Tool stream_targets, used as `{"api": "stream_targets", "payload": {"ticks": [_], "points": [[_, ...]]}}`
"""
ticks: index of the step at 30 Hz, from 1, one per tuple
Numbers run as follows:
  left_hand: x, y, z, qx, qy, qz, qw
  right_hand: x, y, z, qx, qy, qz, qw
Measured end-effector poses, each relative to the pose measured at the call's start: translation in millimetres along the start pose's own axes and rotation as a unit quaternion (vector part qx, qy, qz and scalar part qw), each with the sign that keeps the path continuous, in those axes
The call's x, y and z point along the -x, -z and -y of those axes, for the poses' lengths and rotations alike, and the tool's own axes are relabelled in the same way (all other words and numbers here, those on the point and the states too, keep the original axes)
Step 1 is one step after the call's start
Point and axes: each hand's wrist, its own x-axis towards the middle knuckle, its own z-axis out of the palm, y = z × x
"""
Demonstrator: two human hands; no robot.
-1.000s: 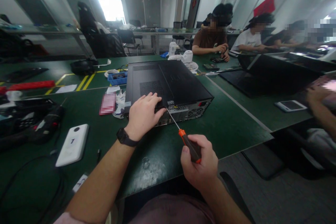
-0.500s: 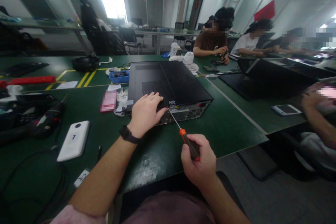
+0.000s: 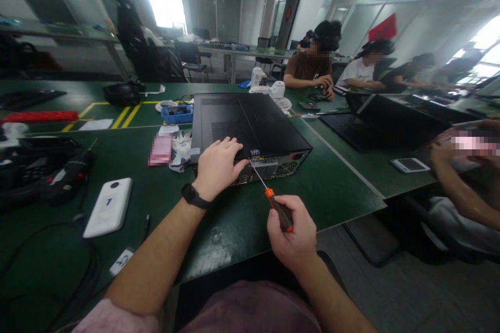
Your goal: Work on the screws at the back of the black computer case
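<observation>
A black desktop computer case (image 3: 269, 119) lies on its side on the green table, its rear panel with a fan grille facing me. My left hand (image 3: 219, 166) rests on the case's near edge, fingers stretched over the top cover and thumb pointing toward the rear panel. In my right hand (image 3: 295, 231) is a screwdriver (image 3: 279, 205) with an orange and dark handle. Its shaft slants up and left, and the tip meets the rear edge of the case beside my left thumb. The exact spot under the tip is too small to make out.
Left of the case are a blue bin (image 3: 177, 114), white gloves (image 3: 180, 151) and a white phone-like device (image 3: 108, 207). A power drill (image 3: 66, 177) lies farther left. White fans (image 3: 269, 88) stand behind. Co-workers sit on the right, near a phone (image 3: 410, 165) and black panels (image 3: 394, 114).
The view has turned slightly to the right. My right hand and the screwdriver have shifted a little up and left, the tip still at the rear edge. My left hand stays on the case.
</observation>
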Motion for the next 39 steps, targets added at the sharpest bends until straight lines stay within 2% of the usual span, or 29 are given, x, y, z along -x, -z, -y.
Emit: {"api": "stream_targets", "payload": {"ticks": [5, 15, 26, 33, 39], "points": [[0, -0.5, 0, -0.001, -0.003, -0.004, 1.000, -2, 1, 1, 0.002, 0.009, 0.002, 1.000], [1, -4.1, 2, -0.013, -0.001, -0.007, 1.000, 7, -2, -8, 0.001, -0.019, -0.008, 1.000], [1, -5.5, 3, -0.016, 0.003, -0.011, 1.000, 7, -3, -5, 0.001, -0.015, -0.022, 1.000], [1, -5.6, 2, -0.016, 0.011, -0.001, 1.000, -17, 11, 2, 0.004, 0.032, 0.008, 0.999], [0, -5.2, 2, -0.020, 0.009, 0.001, 1.000, -27, 16, 10, 0.015, 0.015, 0.025, 0.999]]}}
